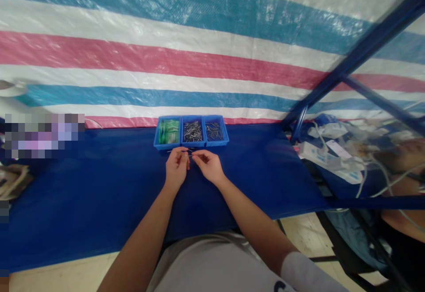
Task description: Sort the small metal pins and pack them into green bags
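My left hand [177, 168] is closed in a pinch on a thin metal rod [169, 151], whose end sticks out to the left of the fingers. Facing it, my right hand [210, 165] pinches another thin metal piece [190, 155] in the small gap between the hands. The exact kind of both pieces is too small to tell. Just beyond my fingertips stand three joined blue bins [156, 145]. Green plastic packets [169, 130] fill the left one, small metal pin-like parts [192, 131] the middle one, and thinner metal pins [214, 131] the right one.
The bins stand on a blue-covered table [99, 194] against a striped plastic sheet [199, 71]. A blue metal frame [332, 77] rises at the right. Beyond it lie a white power strip [328, 161] and cables, with another person [405, 221] at the far right edge.
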A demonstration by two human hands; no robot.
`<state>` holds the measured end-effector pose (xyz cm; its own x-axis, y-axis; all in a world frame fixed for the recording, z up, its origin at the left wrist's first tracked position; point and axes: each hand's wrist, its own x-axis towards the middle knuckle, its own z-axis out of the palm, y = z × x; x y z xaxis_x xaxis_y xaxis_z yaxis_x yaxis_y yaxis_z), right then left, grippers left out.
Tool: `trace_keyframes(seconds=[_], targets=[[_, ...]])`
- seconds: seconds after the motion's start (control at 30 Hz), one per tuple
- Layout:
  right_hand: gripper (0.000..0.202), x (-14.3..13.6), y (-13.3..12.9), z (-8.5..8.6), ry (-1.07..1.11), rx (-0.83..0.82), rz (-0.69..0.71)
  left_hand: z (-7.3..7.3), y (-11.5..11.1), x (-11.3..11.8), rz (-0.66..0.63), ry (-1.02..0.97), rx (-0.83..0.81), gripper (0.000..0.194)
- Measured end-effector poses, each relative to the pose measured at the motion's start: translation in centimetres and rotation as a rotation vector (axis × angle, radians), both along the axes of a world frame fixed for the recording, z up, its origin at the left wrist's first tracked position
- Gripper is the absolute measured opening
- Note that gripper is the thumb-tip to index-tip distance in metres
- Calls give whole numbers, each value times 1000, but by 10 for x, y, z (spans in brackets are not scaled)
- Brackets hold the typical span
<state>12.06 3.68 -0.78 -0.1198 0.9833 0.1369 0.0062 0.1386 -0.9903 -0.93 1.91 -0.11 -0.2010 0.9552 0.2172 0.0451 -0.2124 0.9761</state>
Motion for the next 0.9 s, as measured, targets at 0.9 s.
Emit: trace_keyframes(seconds=[0.9], targets=[[18,1,1,5,4,-5,-40,-6,3,0,-1,-17,32,22]])
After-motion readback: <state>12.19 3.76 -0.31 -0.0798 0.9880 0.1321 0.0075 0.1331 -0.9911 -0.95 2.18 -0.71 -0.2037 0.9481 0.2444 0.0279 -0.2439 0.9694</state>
